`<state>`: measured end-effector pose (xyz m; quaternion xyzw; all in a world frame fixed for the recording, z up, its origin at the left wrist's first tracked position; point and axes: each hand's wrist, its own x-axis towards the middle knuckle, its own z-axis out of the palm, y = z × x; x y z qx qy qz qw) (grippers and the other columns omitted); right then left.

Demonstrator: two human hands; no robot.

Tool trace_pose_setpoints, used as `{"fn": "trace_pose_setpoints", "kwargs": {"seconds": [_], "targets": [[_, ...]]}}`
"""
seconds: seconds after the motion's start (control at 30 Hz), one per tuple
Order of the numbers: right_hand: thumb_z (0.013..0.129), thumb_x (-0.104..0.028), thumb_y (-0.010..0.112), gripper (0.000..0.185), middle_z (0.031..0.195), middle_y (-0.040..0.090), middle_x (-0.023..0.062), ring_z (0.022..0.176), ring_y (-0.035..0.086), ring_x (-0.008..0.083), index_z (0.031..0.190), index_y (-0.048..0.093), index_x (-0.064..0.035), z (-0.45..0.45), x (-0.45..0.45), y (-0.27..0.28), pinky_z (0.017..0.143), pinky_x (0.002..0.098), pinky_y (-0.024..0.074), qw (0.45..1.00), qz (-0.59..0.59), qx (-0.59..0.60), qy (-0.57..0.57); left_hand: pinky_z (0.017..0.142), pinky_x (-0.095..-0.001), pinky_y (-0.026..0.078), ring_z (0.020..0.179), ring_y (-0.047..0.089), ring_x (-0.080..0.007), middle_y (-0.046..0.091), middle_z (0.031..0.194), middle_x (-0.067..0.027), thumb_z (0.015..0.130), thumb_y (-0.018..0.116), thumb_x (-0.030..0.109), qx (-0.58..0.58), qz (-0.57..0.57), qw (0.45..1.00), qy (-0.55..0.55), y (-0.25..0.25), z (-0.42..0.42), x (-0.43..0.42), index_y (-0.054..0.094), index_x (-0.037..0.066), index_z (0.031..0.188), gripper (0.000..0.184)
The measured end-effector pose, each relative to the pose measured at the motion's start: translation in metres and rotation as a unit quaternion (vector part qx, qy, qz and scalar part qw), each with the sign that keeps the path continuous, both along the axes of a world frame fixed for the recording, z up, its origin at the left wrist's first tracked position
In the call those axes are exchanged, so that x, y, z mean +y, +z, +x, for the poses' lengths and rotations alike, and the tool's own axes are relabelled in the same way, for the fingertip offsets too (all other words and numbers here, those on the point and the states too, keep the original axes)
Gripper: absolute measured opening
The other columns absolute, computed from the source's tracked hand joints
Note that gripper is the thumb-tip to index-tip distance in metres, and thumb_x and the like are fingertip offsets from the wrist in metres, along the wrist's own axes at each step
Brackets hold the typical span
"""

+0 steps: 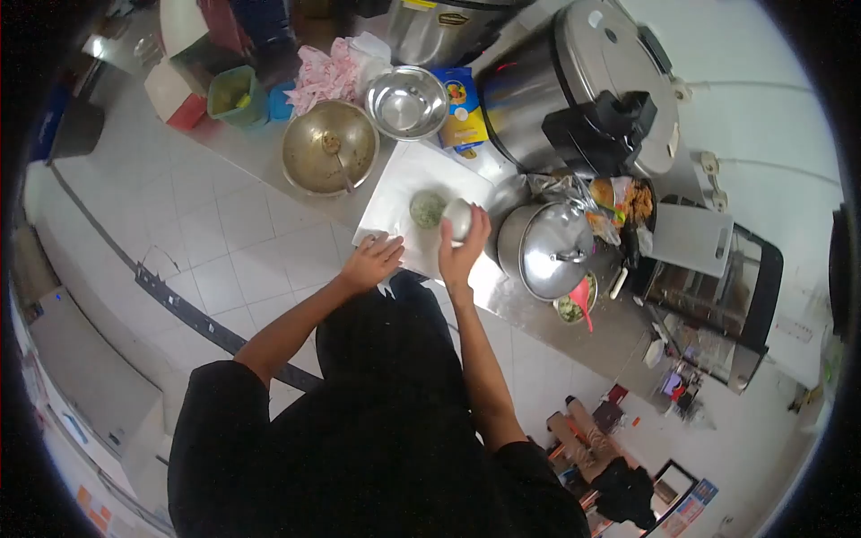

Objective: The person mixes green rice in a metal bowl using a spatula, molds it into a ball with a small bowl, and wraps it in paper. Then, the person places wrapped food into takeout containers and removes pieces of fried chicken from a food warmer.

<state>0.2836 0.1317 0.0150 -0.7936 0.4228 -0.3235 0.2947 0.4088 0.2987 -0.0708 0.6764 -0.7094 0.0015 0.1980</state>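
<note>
A white sheet or board lies on the steel counter in front of me. On it sits a round greenish mound or patch, its makeup too small to tell. My right hand is wrapped round a small white bowl, tilted just right of the green patch. My left hand rests at the near left edge of the white sheet, fingers spread and holding nothing.
Left beyond the sheet are a metal bowl with a spoon and an empty steel bowl. To the right stand a lidded pot, a large steel cooker, and a bowl of chopped greens with a red spoon.
</note>
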Motion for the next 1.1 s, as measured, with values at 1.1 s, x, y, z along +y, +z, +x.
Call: {"fn": "trace_pose_setpoints", "kwargs": {"seconds": [1.1], "targets": [[0.078, -0.014, 0.077, 0.015, 0.098, 0.071, 0.0116, 0.093, 0.065, 0.0333, 0.089, 0.073, -0.0053, -0.058, 0.025, 0.007, 0.085, 0.0428, 0.0505, 0.98, 0.006, 0.14, 0.144, 0.083, -0.0459, 0.051, 0.093, 0.065, -0.0391, 0.069, 0.103, -0.0199, 0.086, 0.061, 0.008, 0.274, 0.024, 0.96, 0.06, 0.039, 0.008, -0.03, 0.068, 0.002, 0.093, 0.011]]}}
